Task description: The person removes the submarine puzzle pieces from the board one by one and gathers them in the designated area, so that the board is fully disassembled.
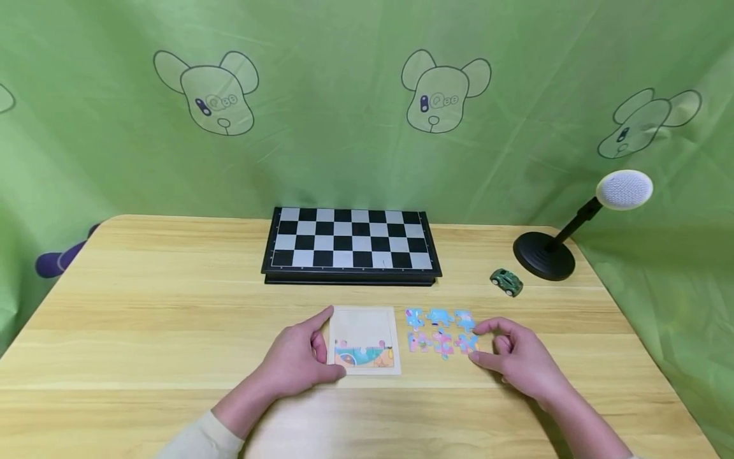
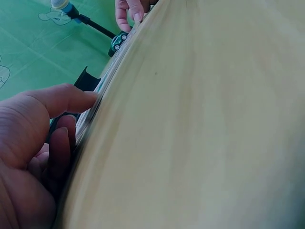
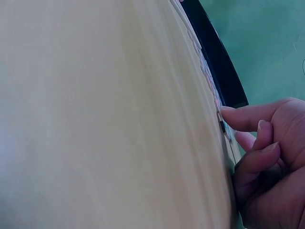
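My left hand (image 1: 295, 357) holds a pale square puzzle board (image 1: 367, 319) by its left side, index finger at the far corner and thumb at the near one. Colourful pieces fill the board's near part; its far part is bare. To its right, blue and pink jigsaw pieces (image 1: 439, 317) lie in two rows of three. My right hand (image 1: 518, 357) has index finger and thumb at either side of the near-right jigsaw piece (image 1: 466, 343), its other fingers curled in. In the right wrist view, the right thumb (image 3: 238, 117) meets the piece's edge at the tabletop.
A folded chessboard (image 1: 352, 239) lies behind the puzzle board. A small green toy car (image 1: 506, 282) and a round-headed stand on a black base (image 1: 543, 256) are at the back right. Green curtain (image 1: 344, 127) hangs behind the wooden table (image 1: 172, 306).
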Available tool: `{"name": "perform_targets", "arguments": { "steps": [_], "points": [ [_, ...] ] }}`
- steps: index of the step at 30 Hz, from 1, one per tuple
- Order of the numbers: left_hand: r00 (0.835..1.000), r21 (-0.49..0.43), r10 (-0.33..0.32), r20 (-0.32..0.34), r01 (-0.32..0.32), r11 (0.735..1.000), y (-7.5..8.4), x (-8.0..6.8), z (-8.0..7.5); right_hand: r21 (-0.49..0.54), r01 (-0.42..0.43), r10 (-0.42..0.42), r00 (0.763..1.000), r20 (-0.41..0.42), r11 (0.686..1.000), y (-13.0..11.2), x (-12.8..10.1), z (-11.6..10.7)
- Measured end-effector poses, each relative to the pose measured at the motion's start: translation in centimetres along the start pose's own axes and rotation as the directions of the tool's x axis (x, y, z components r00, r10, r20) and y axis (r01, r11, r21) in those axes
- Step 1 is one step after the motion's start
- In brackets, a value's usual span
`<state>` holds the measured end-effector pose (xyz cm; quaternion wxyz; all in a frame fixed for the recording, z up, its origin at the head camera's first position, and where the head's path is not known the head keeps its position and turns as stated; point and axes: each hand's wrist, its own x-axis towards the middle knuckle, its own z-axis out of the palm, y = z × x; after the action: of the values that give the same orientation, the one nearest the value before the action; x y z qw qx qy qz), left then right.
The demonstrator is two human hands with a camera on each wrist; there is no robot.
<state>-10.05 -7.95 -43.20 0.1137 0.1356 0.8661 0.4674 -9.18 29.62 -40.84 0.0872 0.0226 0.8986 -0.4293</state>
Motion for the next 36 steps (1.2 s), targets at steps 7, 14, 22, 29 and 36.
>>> {"name": "perform_targets", "arguments": {
  "steps": [7,14,22,29,36],
  "points": [
    [1.000,0.011,0.001,-0.020,-0.001,1.000,-0.1,0.0,0.2,-0.013,0.009,-0.010,0.996,-0.093,1.000,-0.8,-0.5,0.9],
    [1.000,0.026,0.016,-0.023,-0.016,1.000,0.0,0.0,0.2,0.031,0.069,-0.066,0.994,-0.085,0.997,-3.0,-0.8,2.5],
    [1.000,0.008,0.017,0.003,-0.017,1.000,0.1,-0.1,0.0,0.050,0.135,-0.132,0.990,-0.057,0.990,-5.0,-0.2,4.1],
    [1.000,0.006,0.015,0.003,-0.015,1.000,0.0,0.0,0.0,0.058,0.205,-0.206,0.978,0.023,0.977,-7.0,0.7,6.2],
    [1.000,0.003,0.015,0.003,-0.015,1.000,0.0,0.0,0.0,0.057,0.225,-0.230,0.965,0.124,0.973,-9.0,1.4,8.3]
  ]
}}
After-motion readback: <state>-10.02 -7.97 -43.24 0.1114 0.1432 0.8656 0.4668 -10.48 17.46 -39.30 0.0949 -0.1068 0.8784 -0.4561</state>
